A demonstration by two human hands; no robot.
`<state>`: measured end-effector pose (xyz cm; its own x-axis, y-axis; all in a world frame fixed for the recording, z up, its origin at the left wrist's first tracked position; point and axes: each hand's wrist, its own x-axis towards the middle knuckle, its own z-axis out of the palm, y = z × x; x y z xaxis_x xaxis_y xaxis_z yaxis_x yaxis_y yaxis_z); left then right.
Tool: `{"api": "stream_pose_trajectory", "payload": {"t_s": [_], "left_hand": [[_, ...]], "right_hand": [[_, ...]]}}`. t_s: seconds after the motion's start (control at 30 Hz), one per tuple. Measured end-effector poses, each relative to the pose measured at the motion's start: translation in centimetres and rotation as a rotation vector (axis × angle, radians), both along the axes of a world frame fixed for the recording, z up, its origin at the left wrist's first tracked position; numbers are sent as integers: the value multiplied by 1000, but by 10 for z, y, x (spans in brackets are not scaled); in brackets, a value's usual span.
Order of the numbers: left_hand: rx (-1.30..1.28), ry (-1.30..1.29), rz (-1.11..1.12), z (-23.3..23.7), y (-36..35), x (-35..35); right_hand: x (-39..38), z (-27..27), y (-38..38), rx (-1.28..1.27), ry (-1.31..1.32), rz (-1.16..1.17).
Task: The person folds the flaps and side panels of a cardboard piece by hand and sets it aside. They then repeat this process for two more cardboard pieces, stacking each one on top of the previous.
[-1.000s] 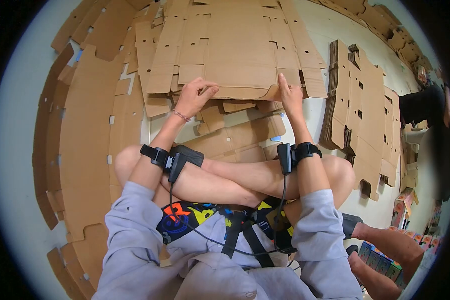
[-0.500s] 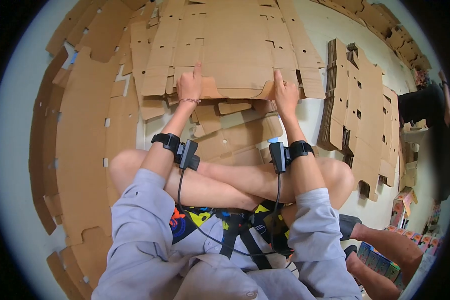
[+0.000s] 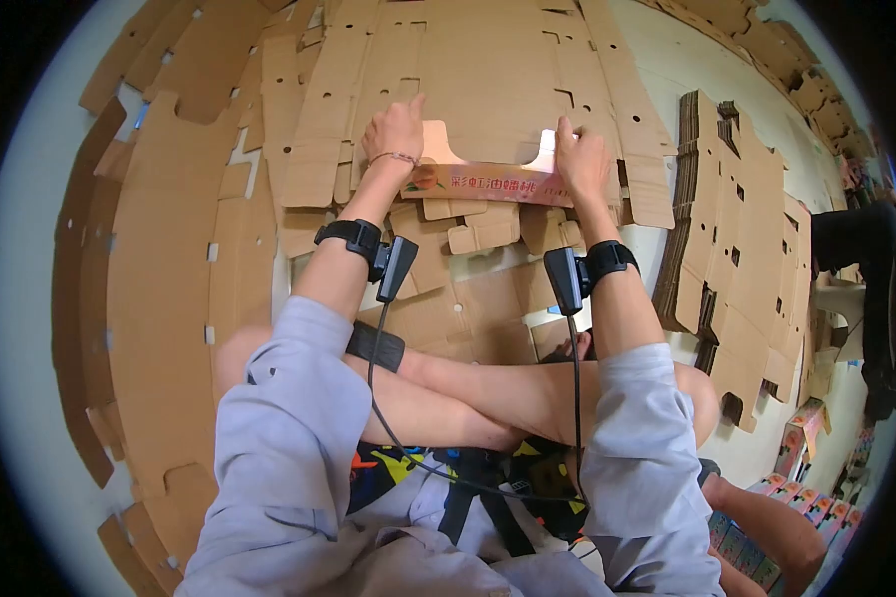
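A large flat cardboard box blank (image 3: 483, 90) with slots and punched holes lies in front of me. Its near end flap (image 3: 498, 185) is folded up and over, showing a pink printed face with a fruit picture and Chinese characters. My left hand (image 3: 395, 134) is closed around the flap's left end, and my right hand (image 3: 582, 164) grips its right end. The undersides of both hands and some fingertips are hidden. Each forearm carries a strapped-on black device, the left one (image 3: 393, 269) and the right one (image 3: 565, 282), joined by a cable.
Stacked flat box blanks (image 3: 742, 239) stand at the right. Large cardboard sheets (image 3: 159, 289) cover the left side, and loose pieces (image 3: 493, 303) lie before my crossed legs. Another person's leg (image 3: 777, 522) and printed boxes (image 3: 826, 507) are at the lower right.
The near flap has turned up, so its printed face now shows. Both hands have shifted slightly to the right with it, and the blank's near edge has moved too.
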<state>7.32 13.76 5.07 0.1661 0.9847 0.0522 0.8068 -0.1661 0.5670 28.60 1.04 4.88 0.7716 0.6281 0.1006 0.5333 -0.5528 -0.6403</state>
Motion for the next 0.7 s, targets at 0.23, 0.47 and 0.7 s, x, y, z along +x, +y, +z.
{"api": "stream_pose_trajectory", "payload": {"t_s": [0.23, 0.47, 0.7], "left_hand": [[20, -121, -54, -29, 23, 10], [169, 188, -94, -22, 18, 18], [186, 202, -71, -25, 28, 21]], "right_hand": [[14, -22, 21, -101, -10, 77], [2, -31, 24, -51, -436, 113], [12, -49, 28, 24, -650, 66]]}}
